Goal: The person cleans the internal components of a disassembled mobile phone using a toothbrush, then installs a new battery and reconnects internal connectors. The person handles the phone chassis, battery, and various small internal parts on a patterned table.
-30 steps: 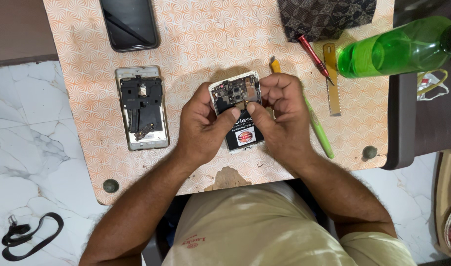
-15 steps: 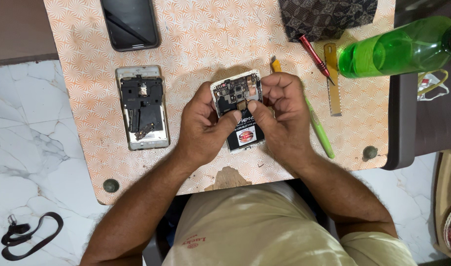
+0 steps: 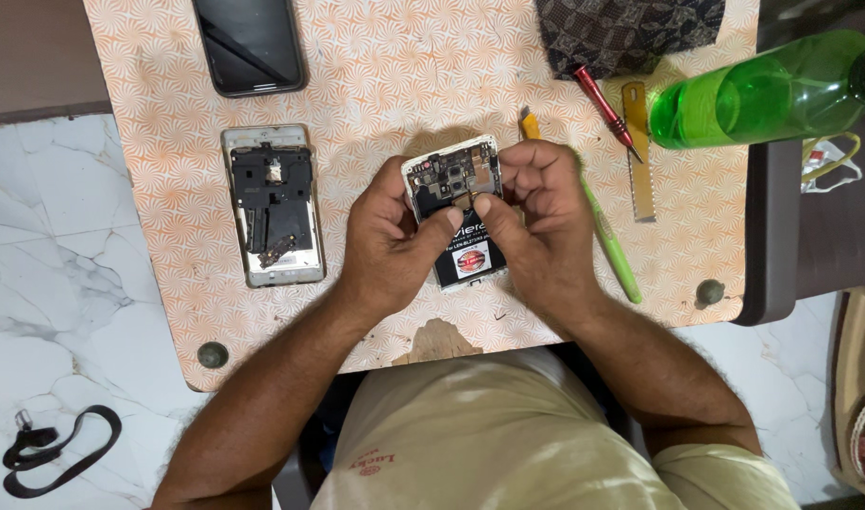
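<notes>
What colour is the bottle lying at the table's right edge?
Translucent green bottle, seen in the head view.

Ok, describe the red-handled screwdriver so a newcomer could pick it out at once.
Start at the orange patterned board and go to its far right corner, where a translucent green plastic bottle lies on its side. Just left of the bottle, below the dark patterned cloth, lies the slim red-handled screwdriver, slanted. Beside it are a yellowish metal ruler and a green stick tool; only the screwdriver is red.
</notes>
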